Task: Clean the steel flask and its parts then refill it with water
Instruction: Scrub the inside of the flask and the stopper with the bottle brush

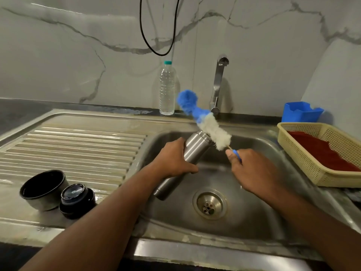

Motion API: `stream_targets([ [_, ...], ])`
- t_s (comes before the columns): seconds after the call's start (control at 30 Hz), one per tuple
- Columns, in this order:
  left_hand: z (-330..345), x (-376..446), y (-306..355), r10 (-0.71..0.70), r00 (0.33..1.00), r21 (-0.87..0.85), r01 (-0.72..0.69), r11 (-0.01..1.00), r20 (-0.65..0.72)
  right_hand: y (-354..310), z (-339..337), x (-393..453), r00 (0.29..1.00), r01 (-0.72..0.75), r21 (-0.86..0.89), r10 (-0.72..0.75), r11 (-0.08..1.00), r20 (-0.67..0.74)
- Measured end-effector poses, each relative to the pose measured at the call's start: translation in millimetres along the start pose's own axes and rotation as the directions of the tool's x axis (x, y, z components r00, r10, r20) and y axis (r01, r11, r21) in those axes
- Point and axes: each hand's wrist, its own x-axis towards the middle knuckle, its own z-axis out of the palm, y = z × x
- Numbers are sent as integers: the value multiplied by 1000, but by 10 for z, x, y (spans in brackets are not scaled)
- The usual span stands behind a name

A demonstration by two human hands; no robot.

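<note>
From the head view, the person stood at a steel sink [259, 145], with the left hand [173, 159] wrapped in a closed grip around the middle of the steel flask [187, 153]. The flask was held tilted over the basin, its open mouth pointing up and away toward the tap [218, 83], likely so that anything loosened inside would run into the basin and not onto the worktop. The right hand [252, 171] pinched the thin blue handle of a bottle brush [207, 122], its grip closed on that handle; the white and blue bristle head lay just outside the flask's mouth, touching or nearly touching the rim, and was blurred. It seemed the scrubbing of the flask's inside was the step in hand. No water showed at the tap. On the ribbed draining board [78, 145] to the left stood the flask's cup [44, 189] and its black stopper [77, 200], side by side, apparently set apart for their own wash. A clear water bottle [167, 89] stood behind the sink, and a cream basket [304, 163] with red contents sat to the right.
</note>
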Motion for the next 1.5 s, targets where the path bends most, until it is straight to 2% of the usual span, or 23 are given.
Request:
stream_targets([
  [0.13,0,16,3,-11,1000,12,11,1000,-2,-28,32,-40,998,59,-30,-57,998,41],
  [0.23,-1,17,0,-5,1000,9,5,1000,23,-17,7,11,999,-17,0,17,1000,32],
  [0.37,4,26,25,-7,997,-78,13,997,77,-12,7,-28,999,32,-10,-32,999,32],
  [0.47,7,36,40,-25,995,-120,37,992,100,30,-55,10,1000,-10,-34,10,999,2],
  [0.63,10,22,18,-32,997,-111,41,993,76,-17,8,-37,998,56,-47,-54,997,38],
  [0.77,-4,16,11,-26,998,-81,30,996,50,56,-41,32,1000,-22,-6,22,1000,11],
  [0.87,8,14,-5,-17,999,-49,18,999,34,-15,-16,-34,997,67,-64,-64,996,37],
  [1.0,3,24,-25,7,1000,1,-7,1000,12,26,-66,17,1000,13,-51,-14,999,-23],
  [1.13,14,19,-24,26,1000,16,-26,1000,6,-2,6,-34,997,73,-72,-71,995,25],
  [1.27,-6,19,-25,22,1000,33,-22,999,-8,58,20,55,998,-60,29,59,998,21],
  [1.4,-16,21,-14,22,1000,36,-22,999,-8,107,24,47,999,-43,78,41,996,33],
  [1.5,-4,20,-1,18,1000,25,-18,1000,-4,112,-23,52,995,-78,34,76,996,59],
])
